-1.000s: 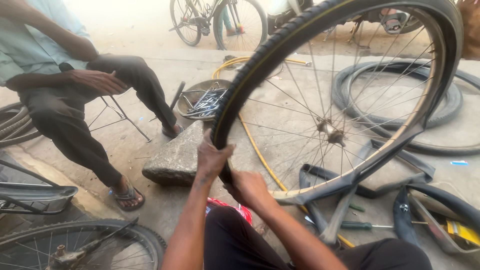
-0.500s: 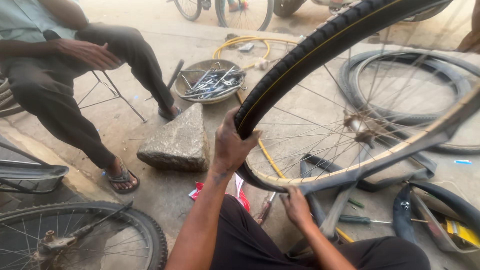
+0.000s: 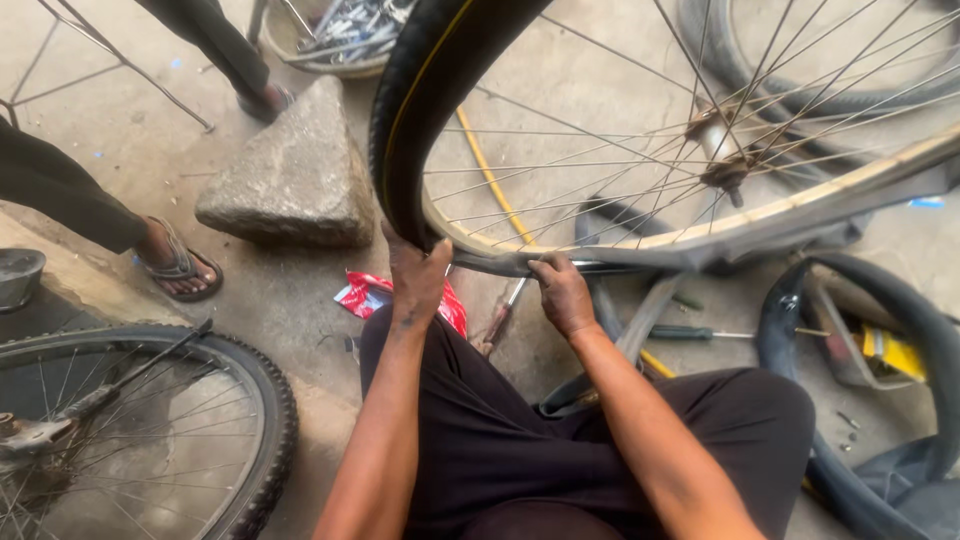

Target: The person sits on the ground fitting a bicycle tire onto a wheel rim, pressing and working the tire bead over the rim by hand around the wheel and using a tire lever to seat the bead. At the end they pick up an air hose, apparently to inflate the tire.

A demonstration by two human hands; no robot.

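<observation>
- A spare bicycle wheel (image 3: 120, 440) lies flat on the floor at lower left; another person's sandalled foot (image 3: 180, 268) rests above it.
- A grey stone block (image 3: 290, 180) sits near the middle.
- The left hand (image 3: 415, 285) wraps around the black tyre (image 3: 420, 110), fingers curled over its lower end where it leaves the rim (image 3: 700, 225).
- The right hand (image 3: 562, 295), just to the right, pinches the loose tyre edge at the rim's bottom; the tyre arcs up and away from both hands.

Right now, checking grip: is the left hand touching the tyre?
Touching. The head view shows the left hand wrapped around the black tyre at the wheel's lower edge.
</observation>
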